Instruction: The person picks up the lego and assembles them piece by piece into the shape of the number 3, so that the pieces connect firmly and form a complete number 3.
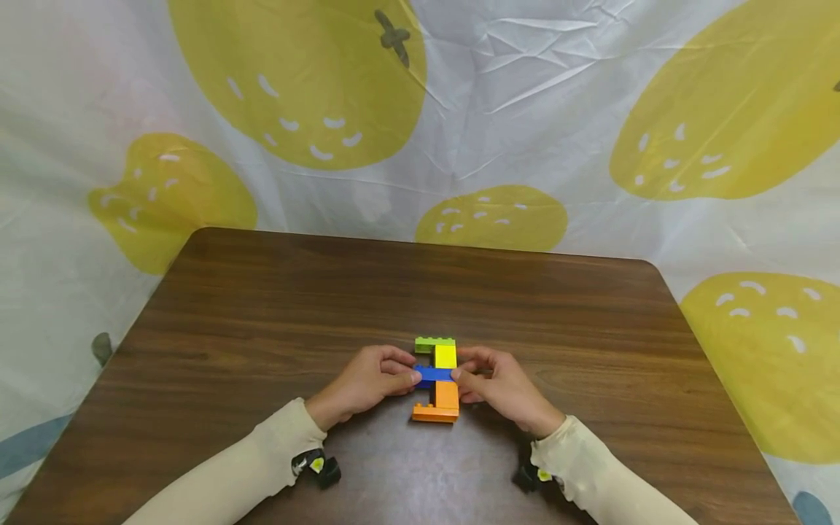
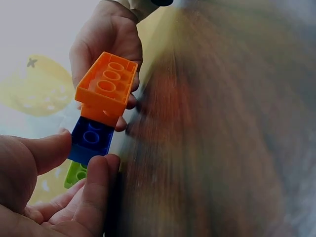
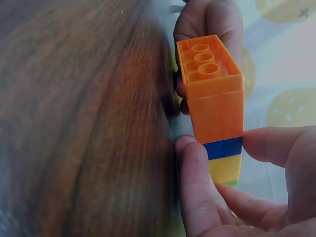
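Note:
Several toy building bricks are joined into an E-like shape near the middle of the table. In the head view a green brick (image 1: 433,343) is at the far end, then a yellow one (image 1: 445,356), a blue brick (image 1: 434,374), an orange brick (image 1: 447,394) and a wider orange brick (image 1: 434,414) nearest me. My left hand (image 1: 370,381) pinches the blue brick's jutting left end between thumb and fingers. From the other side, my right hand (image 1: 504,384) grips the build at the blue brick. Both wrist views show the hollow underside of the near orange brick (image 2: 109,79).
The bricks are over a dark brown wooden table (image 1: 295,292). Behind it hangs a white cloth (image 1: 354,197) printed with yellow fruit. A small black device is strapped to each wrist, below the pale sleeves (image 1: 243,463).

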Motion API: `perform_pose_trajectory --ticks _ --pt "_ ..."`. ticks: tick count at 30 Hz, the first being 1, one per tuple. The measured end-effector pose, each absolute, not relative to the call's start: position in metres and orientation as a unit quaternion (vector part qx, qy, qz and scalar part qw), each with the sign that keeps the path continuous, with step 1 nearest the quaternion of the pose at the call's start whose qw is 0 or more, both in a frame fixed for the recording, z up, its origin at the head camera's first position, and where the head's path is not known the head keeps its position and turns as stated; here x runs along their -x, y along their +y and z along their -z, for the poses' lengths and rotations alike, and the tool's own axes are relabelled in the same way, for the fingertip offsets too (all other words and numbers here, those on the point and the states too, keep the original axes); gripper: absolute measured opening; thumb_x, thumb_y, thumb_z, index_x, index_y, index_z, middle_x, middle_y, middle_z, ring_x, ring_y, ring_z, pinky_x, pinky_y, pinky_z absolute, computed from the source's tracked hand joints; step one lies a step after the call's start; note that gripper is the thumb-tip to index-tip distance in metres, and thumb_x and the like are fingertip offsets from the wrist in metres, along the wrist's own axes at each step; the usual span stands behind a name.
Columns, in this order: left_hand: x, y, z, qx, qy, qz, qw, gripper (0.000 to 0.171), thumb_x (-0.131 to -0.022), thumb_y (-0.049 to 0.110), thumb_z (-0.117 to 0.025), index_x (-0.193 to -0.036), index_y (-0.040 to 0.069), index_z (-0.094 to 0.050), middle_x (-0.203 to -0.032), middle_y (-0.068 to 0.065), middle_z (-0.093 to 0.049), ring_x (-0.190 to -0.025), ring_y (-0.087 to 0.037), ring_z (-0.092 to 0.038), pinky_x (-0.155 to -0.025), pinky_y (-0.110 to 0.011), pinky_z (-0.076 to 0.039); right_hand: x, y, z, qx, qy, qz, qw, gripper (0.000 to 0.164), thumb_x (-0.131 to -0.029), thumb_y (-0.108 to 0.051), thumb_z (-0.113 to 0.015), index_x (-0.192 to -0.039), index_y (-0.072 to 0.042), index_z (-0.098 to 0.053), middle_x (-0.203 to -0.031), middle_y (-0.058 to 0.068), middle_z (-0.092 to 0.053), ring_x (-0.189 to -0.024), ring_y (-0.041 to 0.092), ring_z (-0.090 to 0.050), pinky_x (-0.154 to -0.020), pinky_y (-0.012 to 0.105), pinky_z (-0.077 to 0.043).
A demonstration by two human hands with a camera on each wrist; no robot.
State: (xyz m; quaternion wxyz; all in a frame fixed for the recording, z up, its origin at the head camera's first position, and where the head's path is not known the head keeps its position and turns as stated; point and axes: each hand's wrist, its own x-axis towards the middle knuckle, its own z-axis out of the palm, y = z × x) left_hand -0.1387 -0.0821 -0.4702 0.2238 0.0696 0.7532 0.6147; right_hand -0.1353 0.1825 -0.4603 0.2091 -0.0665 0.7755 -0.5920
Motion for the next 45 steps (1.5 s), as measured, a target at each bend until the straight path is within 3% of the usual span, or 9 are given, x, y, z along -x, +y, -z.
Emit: perform_pose_trajectory --ticks 14,35,45 --pt "0.141 -0.084 0.473 -0.062 0.759 -0.614 0.209 0.039 -0.095 0.016 -0.081 -0.125 -0.006 -0.069 -0.103 -0.014 -0.08 -0.086 -0.018 -0.078 -0.079 -0.033 -0.066 0.138 0.181 0.463 0.076 0.775 0.587 0.22 0.058 -0.098 -0.012 -0.075 -0.146 0.012 -0.051 -0.104 0.018 -0.07 -0.084 0.021 -0.073 -0.078 0.036 -0.066" --pt "0.137 -0.083 0.468 -0.057 0.766 -0.609 0.198 0.044 -0.095 0.025 -0.081 -0.128 0.0 -0.067 -0.108 -0.01 -0.078 -0.087 -0.018 -0.075 -0.08 -0.034 -0.065 0.135 0.184 0.458 0.075 0.773 0.594 0.212 0.052 -0.099 -0.007 -0.072 -0.145 0.008 -0.054 -0.106 0.019 -0.07 -0.086 0.024 -0.075 -0.079 0.037 -0.067" --pt "0.131 -0.086 0.457 -0.055 0.721 -0.665 0.187 0.044 -0.101 0.022 -0.073 -0.135 -0.002 -0.06 -0.12 -0.017 -0.069 -0.1 -0.021 -0.071 -0.085 -0.036 -0.063 0.128 0.188 0.449 0.087 0.755 0.628 0.168 0.048 -0.106 -0.015 -0.065 -0.148 0.005 -0.053 -0.123 0.03 -0.068 -0.1 0.027 -0.076 -0.085 0.039 -0.066"
